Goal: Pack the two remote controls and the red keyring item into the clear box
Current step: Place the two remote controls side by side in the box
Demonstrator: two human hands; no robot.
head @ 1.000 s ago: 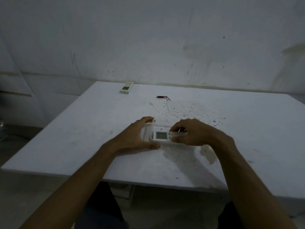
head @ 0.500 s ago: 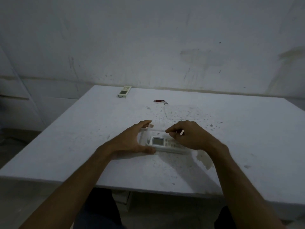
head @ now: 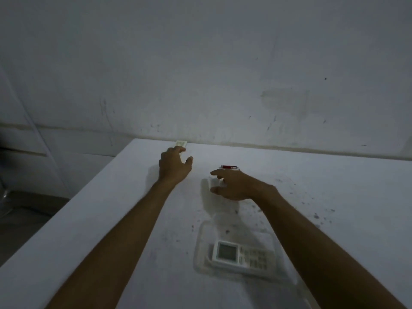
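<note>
A clear box [head: 201, 239] lies on the white table [head: 89, 219] near me, with one white remote control [head: 243, 257] lying flat inside it, screen to the left. My left hand [head: 174, 165] is stretched to the far edge, fingers spread over the second remote [head: 181, 143], whose far end shows beyond my fingertips. My right hand [head: 234, 184] hovers open just short of the red keyring item [head: 229, 167], fingers apart and holding nothing. Whether the left fingers touch the remote I cannot tell.
A stained grey wall [head: 223, 74] rises right behind the table's far edge. Dark specks mark the tabletop right of the box. The table's left edge drops to a dim floor [head: 26, 210].
Both hands have left the box and the remote inside it and reached away toward the far edge, left to the second remote, right to the red keyring item. The camera has moved closer.
</note>
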